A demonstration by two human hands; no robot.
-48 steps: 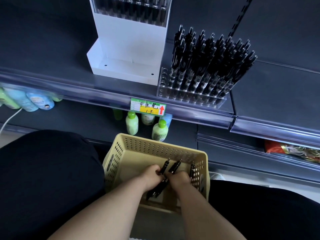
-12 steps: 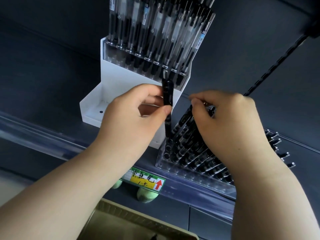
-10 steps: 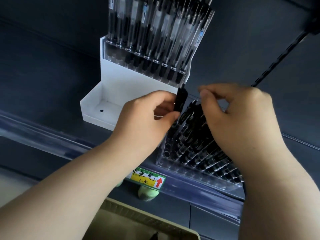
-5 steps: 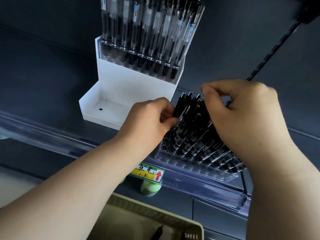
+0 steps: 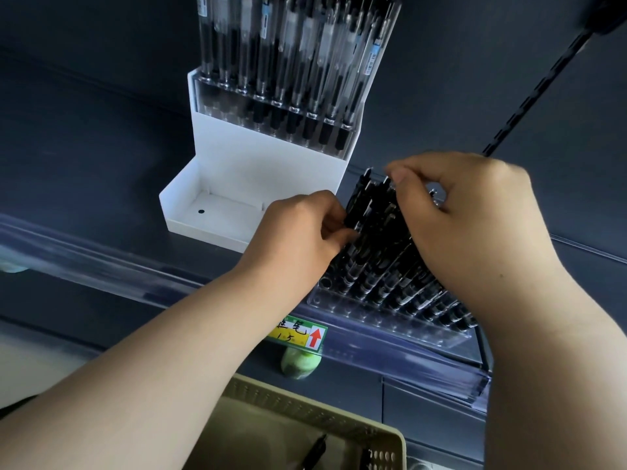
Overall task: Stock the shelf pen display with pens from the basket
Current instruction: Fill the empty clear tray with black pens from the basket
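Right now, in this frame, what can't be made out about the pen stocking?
Head view only.
- Clear rack: back rows hidden by the right hand over the racked pens; fill unknown.
- Pen pinched by the left hand: tip hidden among neighbours; seated or not, unclear.
- Basket: cut off by bottom edge; pen count unknown.
- Price tag: left part hidden by the left forearm.

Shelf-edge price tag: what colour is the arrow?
Red arrow, pointing up, on a white patch of the green-and-yellow price tag. The head view shows it.

Two hands [image 5: 298, 239] [image 5: 475, 225], two pen displays [image 5: 264, 171] [image 5: 390, 317], one basket [image 5: 305, 412], one price tag [image 5: 298, 334].
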